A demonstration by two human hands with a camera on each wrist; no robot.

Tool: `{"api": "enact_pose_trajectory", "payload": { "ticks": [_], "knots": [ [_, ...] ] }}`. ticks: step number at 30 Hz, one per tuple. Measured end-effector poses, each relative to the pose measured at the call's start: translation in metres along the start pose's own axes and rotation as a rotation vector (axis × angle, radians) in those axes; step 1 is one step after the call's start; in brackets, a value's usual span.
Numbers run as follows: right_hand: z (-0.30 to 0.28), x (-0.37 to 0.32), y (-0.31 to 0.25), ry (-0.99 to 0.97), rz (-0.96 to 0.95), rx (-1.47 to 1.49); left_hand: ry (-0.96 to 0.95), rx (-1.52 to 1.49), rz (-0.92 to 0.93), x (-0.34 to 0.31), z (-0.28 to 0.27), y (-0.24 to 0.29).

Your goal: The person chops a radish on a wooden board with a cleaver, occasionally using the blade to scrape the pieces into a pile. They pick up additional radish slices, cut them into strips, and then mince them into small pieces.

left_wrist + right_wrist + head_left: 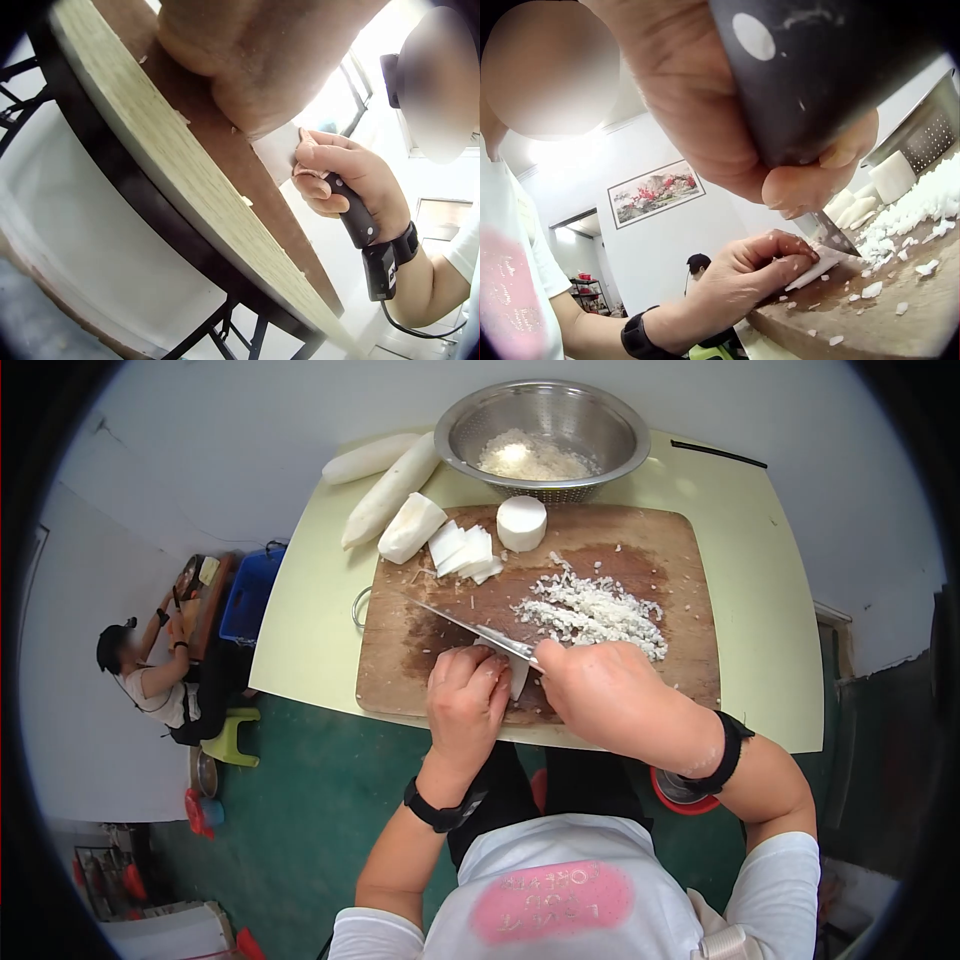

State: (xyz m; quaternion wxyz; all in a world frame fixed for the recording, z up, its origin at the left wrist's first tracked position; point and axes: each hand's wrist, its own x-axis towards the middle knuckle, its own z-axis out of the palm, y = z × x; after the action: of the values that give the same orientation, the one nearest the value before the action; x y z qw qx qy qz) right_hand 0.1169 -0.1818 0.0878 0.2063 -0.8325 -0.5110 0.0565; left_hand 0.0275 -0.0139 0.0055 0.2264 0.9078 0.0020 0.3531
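Note:
My right hand (600,685) grips the black handle (354,210) of a knife (470,623), its blade pointing up and left across the wooden cutting board (400,650). White slices (815,273) lie flat on the board under the curled fingers of my left hand (466,695), which hold them against the blade. Beyond the blade a heap of chopped white bits (595,610) spreads over the board. A stack of thin white slices (465,550) and an upright cut white piece (521,523) stand at the board's far side.
Behind the board sits a perforated metal bowl (640,445) with white bits inside. Long white radishes (392,490) and a cut piece (412,528) lie at the upper left. A black strip (718,454) is at the back right. Another person (150,680) sits far left.

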Motion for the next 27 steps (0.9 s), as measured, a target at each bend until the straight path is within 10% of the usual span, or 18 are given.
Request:
{"api": "enact_pose_trajectory", "payload": {
  "ticks": [27],
  "knots": [
    [-0.003,-0.018,-0.007,0.013,0.018,0.011,-0.040,0.024,0.048,0.000,-0.002,-0.004]
  ]
}}
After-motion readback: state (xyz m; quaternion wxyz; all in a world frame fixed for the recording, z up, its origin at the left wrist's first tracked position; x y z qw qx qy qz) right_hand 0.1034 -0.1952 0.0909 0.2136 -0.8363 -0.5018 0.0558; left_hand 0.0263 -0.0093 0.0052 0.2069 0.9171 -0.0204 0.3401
